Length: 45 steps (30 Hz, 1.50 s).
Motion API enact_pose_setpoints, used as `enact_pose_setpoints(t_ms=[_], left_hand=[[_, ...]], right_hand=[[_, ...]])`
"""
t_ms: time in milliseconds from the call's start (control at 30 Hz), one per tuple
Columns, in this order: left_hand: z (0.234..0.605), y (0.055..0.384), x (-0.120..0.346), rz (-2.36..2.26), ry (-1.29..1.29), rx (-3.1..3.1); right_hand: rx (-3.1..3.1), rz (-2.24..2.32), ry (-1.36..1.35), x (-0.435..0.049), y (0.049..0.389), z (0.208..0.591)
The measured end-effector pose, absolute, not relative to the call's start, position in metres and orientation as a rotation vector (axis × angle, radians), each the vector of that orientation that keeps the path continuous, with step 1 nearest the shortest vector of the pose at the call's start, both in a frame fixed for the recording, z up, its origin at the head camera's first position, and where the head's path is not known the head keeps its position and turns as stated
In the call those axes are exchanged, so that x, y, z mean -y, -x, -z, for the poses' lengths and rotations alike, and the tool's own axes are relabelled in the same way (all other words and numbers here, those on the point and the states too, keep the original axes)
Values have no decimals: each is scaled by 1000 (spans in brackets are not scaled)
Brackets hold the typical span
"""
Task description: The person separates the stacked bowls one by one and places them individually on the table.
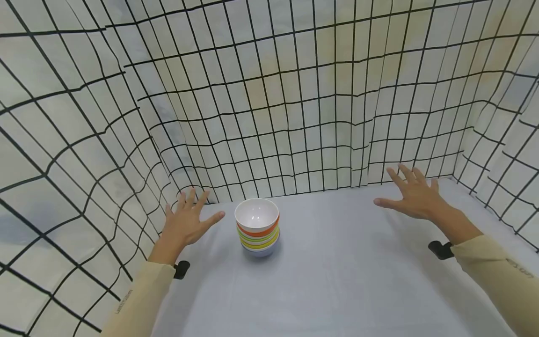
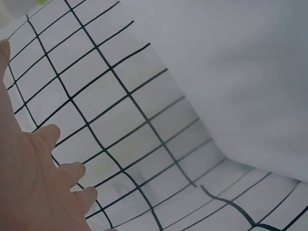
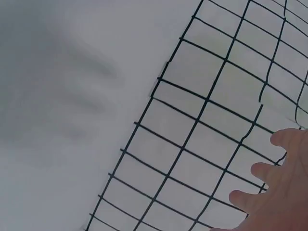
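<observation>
A stack of several nested bowls (image 1: 258,215) stands on the white table, left of the middle. The top bowl is white inside, with orange, green and yellow bands showing below it and a pale bluish one at the bottom. My left hand (image 1: 185,224) is spread in the air to the left of the stack, its thumb pointing toward the bowls without touching them. Far to the right, my right hand (image 1: 414,194) hovers with its fingers apart and holds nothing. The wrist views show the left hand (image 2: 38,178) and the right hand (image 3: 279,187) with extended fingers.
A white-covered table (image 1: 328,262) lies under both hands. White cloth walls with a black grid (image 1: 269,93) rise behind it and along the left and right sides. A small black device (image 1: 440,250) sits at the right wrist, another (image 1: 181,269) at the left.
</observation>
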<state>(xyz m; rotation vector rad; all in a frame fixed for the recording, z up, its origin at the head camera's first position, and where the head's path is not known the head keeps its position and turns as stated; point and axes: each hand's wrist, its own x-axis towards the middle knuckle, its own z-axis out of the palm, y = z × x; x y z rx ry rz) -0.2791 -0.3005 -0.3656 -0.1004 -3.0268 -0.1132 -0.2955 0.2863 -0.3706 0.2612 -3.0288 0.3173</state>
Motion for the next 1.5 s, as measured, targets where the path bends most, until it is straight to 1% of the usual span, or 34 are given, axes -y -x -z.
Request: enact_pose_setpoints(t_ms=[333,500,667,967,1100,1233,1500], left_hand=[[364,246,279,214,231,2938],[375,234,270,306,283,2892],[393,228,263,569,300,2886],[439,243,250,1185,183,2880],[454,249,244,1397,167,2840],[463,255,238,1539,166,2793],[476,265,235,1657,240,2735]], right_hand=[[2982,-416,-447,-237,277,365],[2956,-559,-550,-212,267,367],[2934,-768,-651,-182,263,372],[2818,-1155,-820,-128,269,385],[2789,-1260,-874,-108,274,393],[2777,-1342,-890,-91,281,399],[2747,-1501,-892,-66,290,406]])
